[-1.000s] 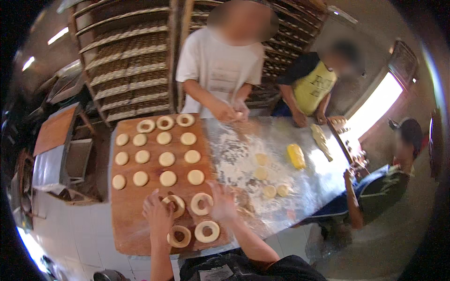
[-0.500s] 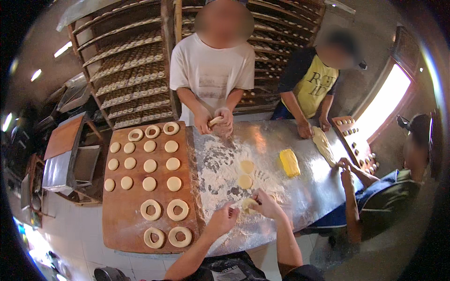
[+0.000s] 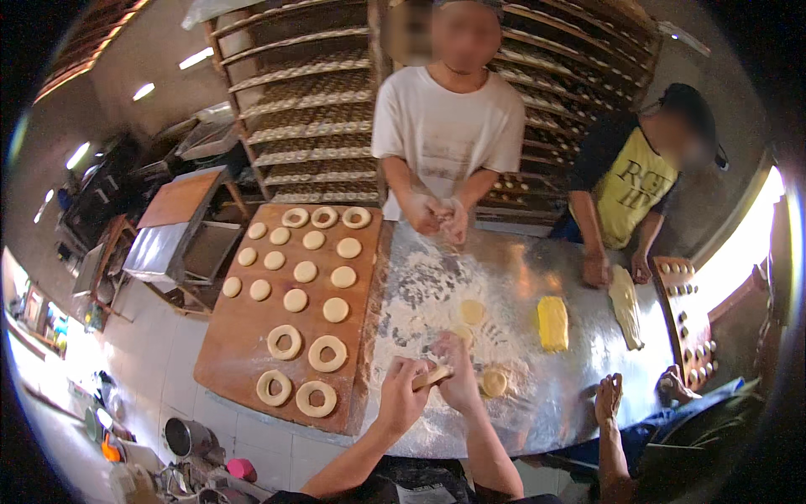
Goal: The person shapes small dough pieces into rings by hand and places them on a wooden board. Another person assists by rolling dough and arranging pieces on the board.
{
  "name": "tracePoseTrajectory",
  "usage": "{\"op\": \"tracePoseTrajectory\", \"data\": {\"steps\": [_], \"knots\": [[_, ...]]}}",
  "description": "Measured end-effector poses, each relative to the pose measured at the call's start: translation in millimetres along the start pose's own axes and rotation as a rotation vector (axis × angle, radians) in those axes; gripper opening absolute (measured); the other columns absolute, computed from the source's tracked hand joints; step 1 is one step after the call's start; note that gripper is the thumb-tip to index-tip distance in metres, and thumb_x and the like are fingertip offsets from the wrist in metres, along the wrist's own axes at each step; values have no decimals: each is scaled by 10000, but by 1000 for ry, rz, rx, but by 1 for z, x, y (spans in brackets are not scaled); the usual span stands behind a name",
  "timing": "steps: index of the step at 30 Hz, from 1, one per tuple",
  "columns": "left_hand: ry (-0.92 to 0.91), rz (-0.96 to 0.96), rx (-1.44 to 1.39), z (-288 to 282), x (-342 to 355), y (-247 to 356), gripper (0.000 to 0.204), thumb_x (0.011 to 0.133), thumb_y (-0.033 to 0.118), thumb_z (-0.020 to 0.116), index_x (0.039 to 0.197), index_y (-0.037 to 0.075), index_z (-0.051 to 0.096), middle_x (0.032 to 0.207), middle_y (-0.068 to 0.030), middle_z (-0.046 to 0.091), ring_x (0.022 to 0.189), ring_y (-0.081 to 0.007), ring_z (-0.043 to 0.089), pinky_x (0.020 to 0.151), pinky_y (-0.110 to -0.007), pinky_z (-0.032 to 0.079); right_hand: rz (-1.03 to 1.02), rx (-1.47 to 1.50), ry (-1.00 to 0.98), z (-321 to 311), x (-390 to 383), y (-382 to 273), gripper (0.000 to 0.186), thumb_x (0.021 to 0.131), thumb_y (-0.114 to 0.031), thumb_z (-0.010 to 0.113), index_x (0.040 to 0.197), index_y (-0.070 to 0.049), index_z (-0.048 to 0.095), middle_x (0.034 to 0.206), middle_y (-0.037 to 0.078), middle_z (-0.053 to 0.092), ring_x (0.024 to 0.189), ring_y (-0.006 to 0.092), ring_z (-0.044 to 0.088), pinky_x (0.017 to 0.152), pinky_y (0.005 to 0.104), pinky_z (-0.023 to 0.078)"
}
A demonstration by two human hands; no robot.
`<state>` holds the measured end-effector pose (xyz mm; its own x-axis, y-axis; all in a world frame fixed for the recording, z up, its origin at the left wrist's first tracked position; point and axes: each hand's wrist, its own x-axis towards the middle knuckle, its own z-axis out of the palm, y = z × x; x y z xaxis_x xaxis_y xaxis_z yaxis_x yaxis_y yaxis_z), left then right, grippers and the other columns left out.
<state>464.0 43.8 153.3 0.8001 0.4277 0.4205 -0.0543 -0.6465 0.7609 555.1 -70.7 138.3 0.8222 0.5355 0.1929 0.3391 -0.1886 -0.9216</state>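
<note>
I am holding a dough piece (image 3: 431, 377) between my curled left hand (image 3: 405, 393) and right hand (image 3: 458, 376), while seven shaped rings (image 3: 316, 412) and twelve unpierced discs (image 3: 295, 300) are lying boarded.

Wooden board (image 3: 210, 353) bearing twelve dough discs (image 3: 305, 271), in three rows of four, and seven dough rings (image 3: 313, 354), three far and four near; beyond it, one yellow block (image 3: 552, 323), one long dough strip (image 3: 624, 308), one held dough piece (image 3: 431, 377) and three co-workers (image 3: 449, 122).
</note>
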Motion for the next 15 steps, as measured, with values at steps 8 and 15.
{"op": "tracePoseTrajectory", "data": {"steps": [8,15], "knots": [[228,-385,-864,-3,-14,-7,536,822,-109,484,1327,57,411,927,-49,550,814,-147,560,754,-268,502,387,1229,-288,2,2,5,478,958,-216,635,1357,-34,446,976,83,647,907,176,622,770,300,482],[341,121,19,-51,-25,-34,323,941,106,541,1241,42,442,743,-142,610,609,-293,637,532,-386,497,259,696,-499,67,9,-21,618,1021,-539,452,1386,-40,433,957,91,652,839,175,634,765,295,513]]}}
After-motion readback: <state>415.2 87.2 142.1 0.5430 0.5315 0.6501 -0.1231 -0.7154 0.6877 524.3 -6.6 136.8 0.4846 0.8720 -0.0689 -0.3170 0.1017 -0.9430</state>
